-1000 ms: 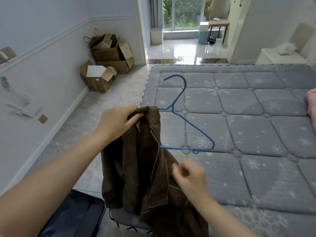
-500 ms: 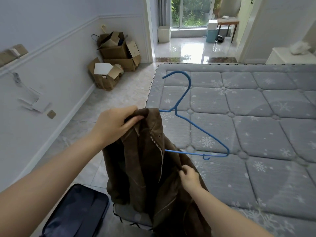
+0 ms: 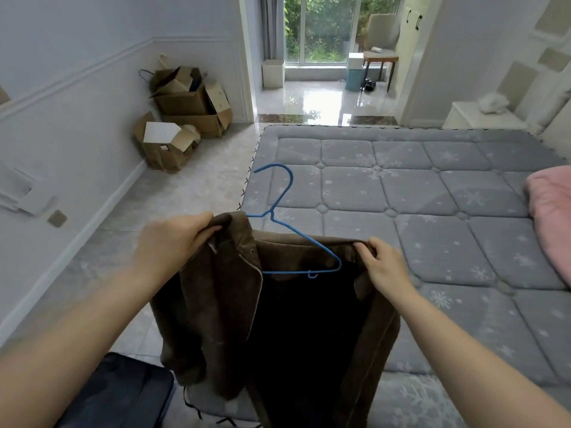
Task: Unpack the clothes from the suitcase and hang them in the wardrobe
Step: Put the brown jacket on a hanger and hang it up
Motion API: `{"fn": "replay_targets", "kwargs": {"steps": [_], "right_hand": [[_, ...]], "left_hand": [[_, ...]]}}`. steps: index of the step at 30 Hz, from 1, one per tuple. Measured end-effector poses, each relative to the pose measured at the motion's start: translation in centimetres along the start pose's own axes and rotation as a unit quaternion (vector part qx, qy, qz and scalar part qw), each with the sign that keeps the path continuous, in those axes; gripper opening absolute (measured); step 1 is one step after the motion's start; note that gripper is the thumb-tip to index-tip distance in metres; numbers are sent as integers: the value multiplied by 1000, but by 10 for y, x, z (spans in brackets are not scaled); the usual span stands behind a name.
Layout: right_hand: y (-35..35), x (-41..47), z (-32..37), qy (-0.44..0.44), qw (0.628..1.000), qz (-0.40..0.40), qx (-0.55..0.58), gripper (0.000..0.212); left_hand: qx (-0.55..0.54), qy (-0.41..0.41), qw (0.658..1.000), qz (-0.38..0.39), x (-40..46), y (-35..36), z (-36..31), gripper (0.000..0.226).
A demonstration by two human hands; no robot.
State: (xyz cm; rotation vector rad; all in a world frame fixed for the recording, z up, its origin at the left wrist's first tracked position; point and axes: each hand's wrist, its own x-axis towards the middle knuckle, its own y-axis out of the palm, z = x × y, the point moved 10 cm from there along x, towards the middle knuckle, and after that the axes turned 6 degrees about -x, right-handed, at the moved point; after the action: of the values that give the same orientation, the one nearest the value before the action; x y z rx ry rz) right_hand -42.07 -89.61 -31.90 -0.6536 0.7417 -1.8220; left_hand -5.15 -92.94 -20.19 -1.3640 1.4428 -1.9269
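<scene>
Since a moment ago our right hand (image 3: 384, 267) has drawn the brown jacket (image 3: 278, 310) open, both hands' fingers pinching its collar edge, the left hand (image 3: 173, 242) opposite, so we judge seating the free shoulder over the blue hanger (image 3: 304, 242) comes next.

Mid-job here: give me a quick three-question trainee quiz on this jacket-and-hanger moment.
1. True or false: the blue wire hanger is completely outside the brown jacket.
2. Which hand grips the jacket's collar end beside the hanger's hook? A) left hand B) right hand
3. Fill in: the pink item at the right edge lies on the ____.

Key:
1. False: its left shoulder is tucked inside the jacket; the right shoulder and bottom bar are exposed.
2. A; the right hand pinches the other edge, holding the jacket spread open.
3. mattress, under the pink bedding.
</scene>
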Motion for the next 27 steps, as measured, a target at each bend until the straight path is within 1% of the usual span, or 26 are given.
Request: {"fn": "replay_targets", "kwargs": {"steps": [2,3,5,8,11,14,16,18,20,22,23,24,25,27], "right_hand": [[-7,-4,13,13,999,-18,26,42],[-8,-5,17,23,998,-25,48,41],[-9,-8,30,43,991,-29,126,43],[-10,-14,61,59,968,-9,243,50],[-18,-20,107,35,945,12,325,50],[-35,-26,151,-7,932,20,361,44],[-48,-32,175,-55,944,20,324,43],[-59,-44,188,-103,967,1,233,37],[-60,-62,191,-142,976,-1,163,33],[-42,-78,194,-181,978,53,88,29],[-29,-82,192,-196,975,94,41,23],[-23,-82,193,-218,970,110,-9,18],[-23,-78,194,-242,963,105,-47,19],[-45,-66,207,-290,956,36,-37,20]], "left_hand": [[-7,-43,999,-4,-2,5,4,40],[-8,-48,999,-6,-3,6,1,41],[15,-34,999,-22,-7,6,-13,41],[23,-21,999,-24,-16,11,-34,37],[5,-37,999,-18,-20,17,-38,36],[-8,-41,999,-20,-20,15,-42,33],[-38,-90,994,-40,-17,2,-31,33],[-69,-163,981,-78,-15,-17,-4,40],[-96,-197,968,-124,-11,-45,18,44],[-126,-194,958,-172,-3,-78,27,42],[-134,-181,956,-190,0,-92,27,39],[-138,-164,955,-203,4,-105,25,37],[-142,-148,956,-210,8,-114,21,35],[-160,-122,956,-215,12,-126,17,32]]}}
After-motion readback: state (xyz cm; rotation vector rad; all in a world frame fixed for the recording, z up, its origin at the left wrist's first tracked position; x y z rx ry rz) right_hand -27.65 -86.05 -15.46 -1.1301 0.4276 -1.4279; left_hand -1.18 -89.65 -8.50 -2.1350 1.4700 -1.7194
